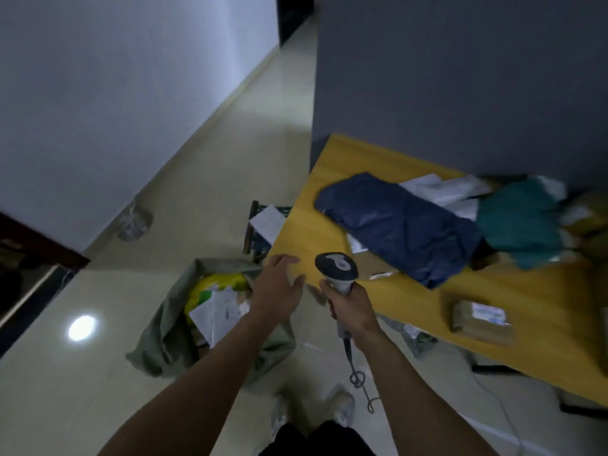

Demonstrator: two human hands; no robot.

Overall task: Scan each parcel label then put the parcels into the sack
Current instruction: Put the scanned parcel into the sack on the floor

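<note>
- Sack (164, 337) — grey-green, on the floor left of the table, mouth open. A yellow parcel (217, 283) and a white labelled parcel (215, 315) lie inside.
- Left hand (278, 287) — fingers straight and spread, holding nothing, by the table corner above the sack's right rim.
- Right hand (353, 307) wrapped round the handle of the scanner (336, 266).
- Table (329, 179), yellow: dark blue parcel (401, 225), teal parcel (523, 222), brown box (482, 320) near the front edge.

Yellow bench (329, 166) sits against grey partition (460, 77). Clear plastic bag (134, 222) on pale floor (230, 159) by white wall (115, 77). Light glare (81, 328) on floor.
</note>
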